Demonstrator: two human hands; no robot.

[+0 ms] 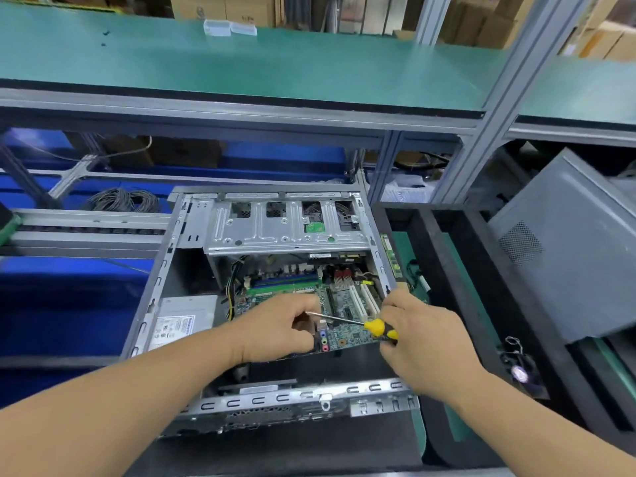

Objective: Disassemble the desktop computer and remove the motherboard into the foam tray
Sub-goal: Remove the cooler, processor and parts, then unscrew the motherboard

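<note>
An open desktop case [155,290] lies on its side in front of me. Inside it sits the green motherboard [347,301], its near edge with the coloured audio jacks tilted up. My left hand [278,325] grips that near edge beside the jacks. My right hand [420,332] holds a yellow-and-black screwdriver [375,327], whose shaft points left over the board toward my left fingers. A black foam tray [457,270] stands directly right of the case.
A silver drive cage [285,225] spans the case's far end and a power supply [186,321] fills its left side. A memory stick [390,256] and small parts lie in the tray. A grey case panel [564,242] leans at the right. Blue bins stand left.
</note>
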